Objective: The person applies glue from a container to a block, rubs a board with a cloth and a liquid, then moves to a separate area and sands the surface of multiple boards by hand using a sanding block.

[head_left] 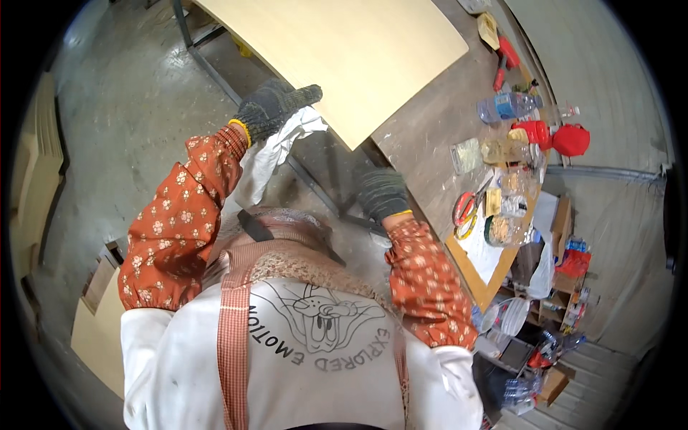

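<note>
A large pale wooden board (358, 57) lies at the top of the view, one corner pointing toward me. My left hand (271, 109), in a dark knit glove with a yellow cuff, is at the board's left edge. A crumpled white cloth (281, 147) is gripped in it and hangs down below the fingers. Below the board's near corner, beside the brown worktable (419, 118), is my right hand (383, 193), gloved the same way. Its fingers are smeared and partly hidden, so its grip does not show.
On the table's right side stand plastic bottles (505, 106), red-handled scissors (464, 208), a jar (502, 231) and a red-handled tool (506, 61). A metal frame (215, 72) runs under the board. Stacked panels (39, 165) stand at far left; cluttered shelves (555, 308) are at lower right.
</note>
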